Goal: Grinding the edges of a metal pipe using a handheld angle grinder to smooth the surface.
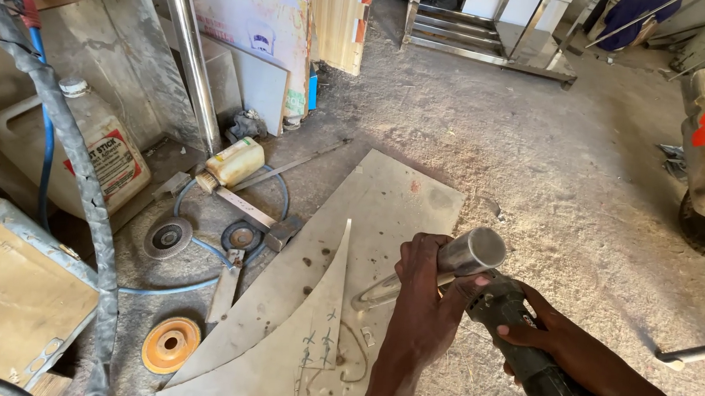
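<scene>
Far left, a fat wrapped hose (80, 178) runs top to bottom w/ a blue cable (46, 141) beside it; behind sits a big whitish plastic jug (93, 151) w/ a red-and-white label, leaning vs. a stone slab. Bottom left, a flat cardboard-coloured board (15, 294) in a metal frame. On the dusty floor next: an orange grinding disc (170, 344), a grey flap disc (168, 237), a darker disc (242, 236) just beside it, all inside or near a loop of blue hose. A small yellowish bottle (234, 162) lies on its side near a shiny steel pole (193, 64). Centre, a pale sheet-metal plate (384, 199) lies flat, w/ a curved pointed offcut (315, 331) on top, pen marks on it. Right of that, the left hand (423, 304) is wrapped tight around a polished steel tube (461, 258); tube is tilted, open end up toward the cam, lower end down at the plate. The right hand (533, 329) grips the dark body of a power grinder (520, 348), its head right against the tube, touching or nearly so; can't see the disc. Far right, a steel bar end (690, 354) pokes in, and a chrome exhaust w/ a tyre (704, 229) under it stands at the edge.
</scene>
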